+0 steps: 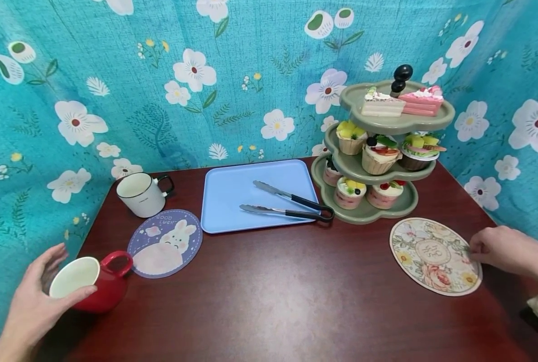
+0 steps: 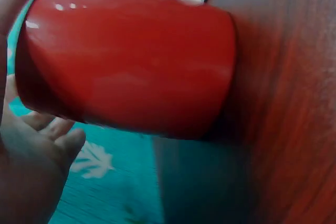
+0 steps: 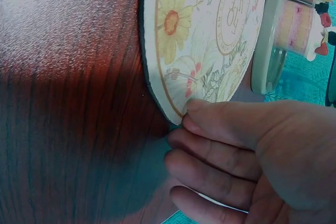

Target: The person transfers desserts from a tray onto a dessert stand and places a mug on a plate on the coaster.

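On the left, a red mug [image 1: 108, 290] with a pale inside stands with its handle toward the purple rabbit coaster [image 1: 165, 244]. My left hand [image 1: 35, 296] holds the mug near its rim, thumb across the front and fingers around the far side. The left wrist view shows the mug's red wall [image 2: 131, 61] and part of the left hand [image 2: 37, 150]. At the right, my right hand [image 1: 506, 251] pinches the edge of a round floral coaster [image 1: 436, 256], the thumb on top. In the right wrist view the floral coaster [image 3: 184, 35] lies on the table, its near edge at the fingertips.
A white mug [image 1: 142, 196] stands behind the rabbit coaster. At the back centre, black-handled tongs [image 1: 291, 201] lie on a blue tray [image 1: 225, 188]. A green three-tier stand [image 1: 363, 216] of cakes and cupcakes rises at the back right. Flowered cloth [image 1: 250, 75] hangs behind the table [image 1: 269, 301].
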The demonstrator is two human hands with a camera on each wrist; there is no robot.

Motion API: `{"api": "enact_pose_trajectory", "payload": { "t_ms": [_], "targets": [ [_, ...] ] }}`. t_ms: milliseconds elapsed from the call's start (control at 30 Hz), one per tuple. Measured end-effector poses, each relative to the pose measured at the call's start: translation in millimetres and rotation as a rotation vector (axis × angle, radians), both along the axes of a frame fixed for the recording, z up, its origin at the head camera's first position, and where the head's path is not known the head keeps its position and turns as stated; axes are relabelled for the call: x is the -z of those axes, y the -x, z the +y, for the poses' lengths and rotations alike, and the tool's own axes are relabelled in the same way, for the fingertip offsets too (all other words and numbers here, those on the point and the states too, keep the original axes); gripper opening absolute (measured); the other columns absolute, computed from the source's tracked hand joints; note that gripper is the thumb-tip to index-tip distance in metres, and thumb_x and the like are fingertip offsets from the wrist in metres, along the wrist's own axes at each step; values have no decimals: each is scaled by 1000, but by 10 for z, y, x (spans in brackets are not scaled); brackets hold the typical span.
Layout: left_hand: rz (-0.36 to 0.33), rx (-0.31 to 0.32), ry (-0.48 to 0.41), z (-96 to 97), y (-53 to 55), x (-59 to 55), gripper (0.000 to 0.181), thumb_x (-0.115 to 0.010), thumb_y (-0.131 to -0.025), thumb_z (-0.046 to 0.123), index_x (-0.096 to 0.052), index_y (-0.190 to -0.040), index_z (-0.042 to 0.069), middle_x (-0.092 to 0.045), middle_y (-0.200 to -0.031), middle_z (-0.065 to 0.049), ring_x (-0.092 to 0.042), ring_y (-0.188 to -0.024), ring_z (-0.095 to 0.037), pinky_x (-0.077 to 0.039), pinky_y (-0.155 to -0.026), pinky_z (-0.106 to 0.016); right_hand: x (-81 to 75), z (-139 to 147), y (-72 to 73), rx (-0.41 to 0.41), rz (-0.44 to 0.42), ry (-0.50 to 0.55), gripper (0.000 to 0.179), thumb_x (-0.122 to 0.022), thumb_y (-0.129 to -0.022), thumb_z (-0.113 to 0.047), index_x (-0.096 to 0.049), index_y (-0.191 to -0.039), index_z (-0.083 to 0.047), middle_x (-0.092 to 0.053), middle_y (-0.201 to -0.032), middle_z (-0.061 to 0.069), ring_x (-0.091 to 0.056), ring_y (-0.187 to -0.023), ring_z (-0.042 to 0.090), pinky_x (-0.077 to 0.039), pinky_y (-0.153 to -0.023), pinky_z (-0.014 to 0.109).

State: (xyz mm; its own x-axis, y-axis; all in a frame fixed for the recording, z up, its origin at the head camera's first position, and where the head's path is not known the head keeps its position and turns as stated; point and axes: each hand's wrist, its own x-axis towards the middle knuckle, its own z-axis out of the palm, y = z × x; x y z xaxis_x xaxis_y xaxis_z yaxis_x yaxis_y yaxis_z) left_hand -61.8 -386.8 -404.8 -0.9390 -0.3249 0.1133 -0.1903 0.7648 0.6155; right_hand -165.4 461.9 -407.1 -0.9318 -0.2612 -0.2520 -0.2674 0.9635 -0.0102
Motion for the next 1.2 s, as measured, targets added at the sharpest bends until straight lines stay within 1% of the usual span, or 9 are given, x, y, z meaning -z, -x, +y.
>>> {"api": "enact_pose_trajectory", "payload": {
  "t_ms": [100, 167, 233, 367, 433, 733, 1000, 1100, 1200],
  "targets": [
    [11, 51, -82, -71, 6, 79, 101, -80, -83, 19, -14, -157, 35, -33, -157, 12, -35, -134, -2, -34, -86, 0, -10, -4, -4, 10, -3, 2, 13, -81, -76, -18, -69, -72, -16, -52, -57, -9, -42, -55, 10, -33, -52, 26],
    [7, 89, -119, -110, 0, 116, 101, -80, -82, 13, -16, -157, 35, -38, -142, 28, -39, -117, 4, -42, -78, -4, -19, -8, -5, 14, -4, 4, 12, -81, -76, -17, -70, -73, -15, -55, -59, -8, -44, -55, 10, -35, -52, 26],
    [-1, 116, -151, -151, -17, 149, 101, -79, -81, 9, -17, -157, 35, -35, -124, 36, -36, -101, 9, -46, -66, -8, -20, -8, -1, 11, -2, 9, 12, -81, -76, -17, -70, -73, -14, -58, -61, -8, -44, -56, 10, -36, -52, 27],
    [-70, 91, -174, -184, -45, 211, 102, -80, -82, 12, -15, -155, 40, -32, -111, 34, -36, -95, 6, -51, -62, -15, -15, -11, 7, 5, 1, 12, 11, -79, -77, -15, -69, -72, -16, -60, -62, -9, -44, -56, 9, -36, -52, 27],
    [-95, 82, -191, -192, -44, 231, 101, -79, -82, 13, -15, -154, 41, -33, -110, 34, -37, -94, 6, -52, -62, -15, -14, -11, 6, 6, -3, 16, 12, -78, -77, -15, -69, -71, -17, -57, -60, -9, -43, -55, 10, -34, -52, 27],
    [-138, 68, -226, -180, 8, 235, 86, -78, -84, 15, -23, -145, 42, -37, -108, 33, -41, -92, 7, -55, -64, -17, -3, -2, -7, 3, 8, 20, 14, -80, -77, -16, -68, -70, -18, -53, -58, -9, -41, -55, 9, -32, -52, 25],
    [-102, 69, -271, -60, 68, 213, 84, -76, -85, 11, -25, -145, 40, -39, -112, 31, -43, -96, 3, -55, -65, -18, -14, 17, -12, 22, -13, 23, 11, -80, -77, -16, -70, -75, -13, -60, -63, -8, -44, -57, 10, -36, -52, 26],
    [-86, 102, -270, 31, 100, 195, 83, -77, -84, 10, -28, -146, 37, -40, -113, 30, -44, -98, 3, -55, -66, -18, 2, 18, -21, 29, -10, 27, 12, -81, -77, -18, -69, -75, -15, -55, -61, -9, -42, -56, 9, -34, -53, 25],
    [-32, 156, -298, 141, 142, 153, 82, -77, -82, 4, -33, -145, 32, -44, -116, 27, -46, -100, 1, -55, -67, -17, 21, 26, -25, 38, -5, 36, 13, -81, -77, -18, -68, -74, -16, -49, -58, -8, -40, -55, 9, -31, -53, 24]
  ]
}}
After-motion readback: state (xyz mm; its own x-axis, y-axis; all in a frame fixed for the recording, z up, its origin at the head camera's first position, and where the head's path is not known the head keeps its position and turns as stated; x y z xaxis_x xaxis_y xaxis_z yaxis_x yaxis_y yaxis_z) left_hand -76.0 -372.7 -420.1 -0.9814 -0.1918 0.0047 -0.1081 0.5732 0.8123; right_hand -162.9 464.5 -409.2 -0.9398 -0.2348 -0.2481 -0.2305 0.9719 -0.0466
